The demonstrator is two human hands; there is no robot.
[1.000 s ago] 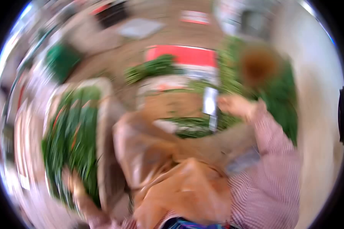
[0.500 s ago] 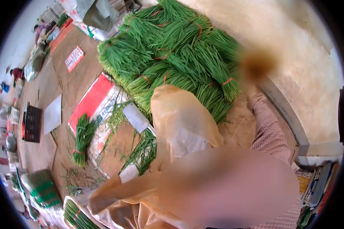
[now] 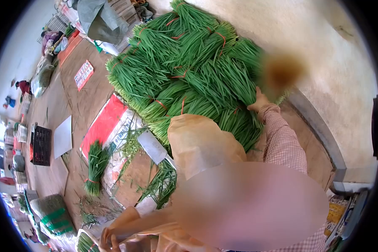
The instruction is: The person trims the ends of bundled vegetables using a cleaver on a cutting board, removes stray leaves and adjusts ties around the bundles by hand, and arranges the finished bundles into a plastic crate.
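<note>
My right hand [image 3: 259, 101] reaches to the right edge of a large pile of green stalk bundles [image 3: 189, 63] tied with red bands. Its fingers touch a bundle there; the grip is partly hidden. Low in the view, my left hand [image 3: 109, 240] is beside a white-rimmed container [image 3: 83, 233] with green stalks, its fingers bent near the orange apron. A cleaver [image 3: 152, 147] lies by my covered knee, over loose cut greens [image 3: 160, 185]. One tied bundle [image 3: 96, 168] rests on the red and white sack [image 3: 103, 126].
A black crate [image 3: 40, 145] and a white board [image 3: 63, 136] are on the floor at the left. Behind them are wrapped bales and distant people. A pale wall [image 3: 323, 84] and its low curb run along the right. Crates stand at the top.
My right hand has moved up and onto the pile's right edge. The view has turned right since a second ago, and my left hand has left the greens in the container and come into view near the apron.
</note>
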